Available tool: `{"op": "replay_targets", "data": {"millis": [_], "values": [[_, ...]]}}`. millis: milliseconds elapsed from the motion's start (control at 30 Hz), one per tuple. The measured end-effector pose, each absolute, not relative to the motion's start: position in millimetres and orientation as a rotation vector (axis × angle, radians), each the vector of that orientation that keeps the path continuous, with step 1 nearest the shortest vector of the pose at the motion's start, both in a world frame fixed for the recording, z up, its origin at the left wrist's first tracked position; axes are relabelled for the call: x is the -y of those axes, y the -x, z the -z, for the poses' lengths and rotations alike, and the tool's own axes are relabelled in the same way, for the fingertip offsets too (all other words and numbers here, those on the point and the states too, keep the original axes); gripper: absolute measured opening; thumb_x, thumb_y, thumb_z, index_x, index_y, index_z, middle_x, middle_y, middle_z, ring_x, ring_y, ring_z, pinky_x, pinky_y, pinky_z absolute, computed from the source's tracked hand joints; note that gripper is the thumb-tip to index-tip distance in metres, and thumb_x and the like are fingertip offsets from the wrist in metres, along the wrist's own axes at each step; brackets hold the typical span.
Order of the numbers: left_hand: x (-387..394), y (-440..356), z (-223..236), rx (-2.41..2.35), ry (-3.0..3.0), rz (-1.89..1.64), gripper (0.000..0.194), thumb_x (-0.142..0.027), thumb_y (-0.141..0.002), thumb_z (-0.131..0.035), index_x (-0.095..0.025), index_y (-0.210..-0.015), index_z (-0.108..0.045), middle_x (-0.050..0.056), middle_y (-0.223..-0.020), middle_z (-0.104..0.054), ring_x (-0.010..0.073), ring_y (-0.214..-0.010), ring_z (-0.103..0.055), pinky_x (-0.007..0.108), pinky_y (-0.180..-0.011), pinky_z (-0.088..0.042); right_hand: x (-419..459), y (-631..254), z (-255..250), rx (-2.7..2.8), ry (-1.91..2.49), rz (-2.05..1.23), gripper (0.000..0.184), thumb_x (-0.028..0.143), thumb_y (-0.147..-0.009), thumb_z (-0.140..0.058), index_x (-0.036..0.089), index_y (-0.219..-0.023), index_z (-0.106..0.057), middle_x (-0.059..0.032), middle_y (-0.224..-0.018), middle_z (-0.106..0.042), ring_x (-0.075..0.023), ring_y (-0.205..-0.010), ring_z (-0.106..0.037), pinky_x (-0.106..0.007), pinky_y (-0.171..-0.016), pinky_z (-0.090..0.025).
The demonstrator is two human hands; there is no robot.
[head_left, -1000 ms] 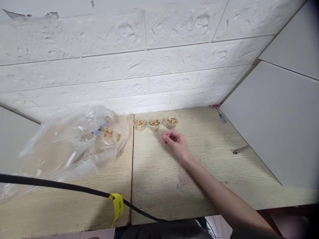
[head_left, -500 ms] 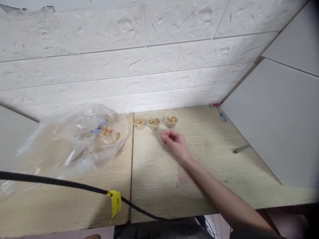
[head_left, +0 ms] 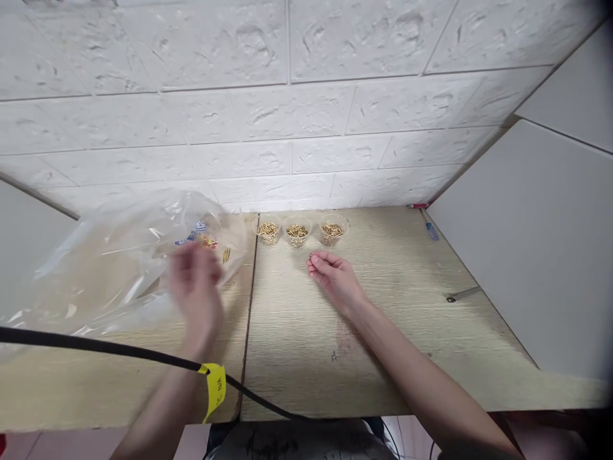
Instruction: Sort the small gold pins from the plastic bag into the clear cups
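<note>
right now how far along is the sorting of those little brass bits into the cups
Done: three clear cups at the wall each hold a layer of small brass pieces. In hand: the right hand rests on the table below the cups, fingers curled; what it holds is too small to tell. The blurred left hand is at the plastic bag. Left: a few pieces show inside the bag.

three cups [head_left: 297, 230], one plastic bag [head_left: 119, 262], two hands [head_left: 335, 278]
</note>
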State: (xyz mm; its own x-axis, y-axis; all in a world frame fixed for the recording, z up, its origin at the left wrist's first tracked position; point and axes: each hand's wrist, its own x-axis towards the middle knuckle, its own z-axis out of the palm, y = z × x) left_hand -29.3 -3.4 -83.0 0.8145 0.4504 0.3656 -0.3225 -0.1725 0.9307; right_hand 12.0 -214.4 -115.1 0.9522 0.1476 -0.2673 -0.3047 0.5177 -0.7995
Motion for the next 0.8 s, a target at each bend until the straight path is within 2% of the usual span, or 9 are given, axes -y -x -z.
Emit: {"op": "replay_targets", "data": {"millis": [167, 300, 467, 633, 800], "values": [[56, 15, 112, 0.279, -1.914, -0.258, 0.02, -0.029, -0.085, -0.064, -0.019, -0.103, -0.064, 0.003, -0.09, -0.063, 0.0102, -0.069, -0.054, 0.02, -0.058, -0.043, 211, -10, 119, -0.169, 0.915, -0.342, 0.032, 0.029, -0.05, -0.091, 0.017, -0.072, -0.071, -0.0003, -0.071, -0.068, -0.0093, -0.067, -0.061, -0.023, -0.069, -0.052], [81, 2, 124, 0.28, -1.819, -0.236, 0.022, -0.027, -0.082, -0.066, -0.016, -0.101, -0.064, 0.004, -0.086, -0.061, 0.0098, -0.066, -0.052, 0.021, -0.057, -0.041, 212, -11, 122, -0.178, 0.903, -0.297, 0.029, 0.028, -0.052, -0.089, 0.016, -0.072, -0.072, -0.0012, -0.076, -0.07, -0.0108, -0.07, -0.062, -0.025, -0.071, -0.052], [84, -3, 135, 0.13, -1.643, -0.19, 0.022, -0.031, -0.078, -0.07, -0.014, -0.092, -0.068, 0.002, -0.075, -0.059, 0.0103, -0.065, -0.05, 0.021, -0.058, -0.041, 212, -12, 127, -0.175, 0.933, -0.263, 0.031, 0.031, -0.051, -0.09, 0.016, -0.071, -0.071, -0.001, -0.07, -0.069, -0.0109, -0.064, -0.061, -0.026, -0.068, -0.052], [80, -2, 135, 0.111, -1.584, -0.201, 0.015, -0.029, -0.076, -0.071, -0.015, -0.082, -0.069, 0.005, -0.085, -0.064, 0.0124, -0.072, -0.057, 0.022, -0.062, -0.043, 211, -10, 126, -0.145, 0.973, -0.282, 0.032, 0.033, -0.052, -0.091, 0.016, -0.073, -0.072, -0.0017, -0.066, -0.069, -0.0123, -0.066, -0.063, -0.026, -0.07, -0.053], [80, -3, 135, 0.145, -1.607, -0.235, 0.011, -0.026, -0.077, -0.069, -0.016, -0.082, -0.068, 0.004, -0.085, -0.063, 0.0119, -0.072, -0.056, 0.022, -0.06, -0.042, 212, -11, 122, -0.156, 0.994, -0.278, 0.035, 0.035, -0.049, -0.091, 0.016, -0.07, -0.072, -0.0007, -0.063, -0.068, -0.0119, -0.064, -0.063, -0.025, -0.068, -0.054]]}}
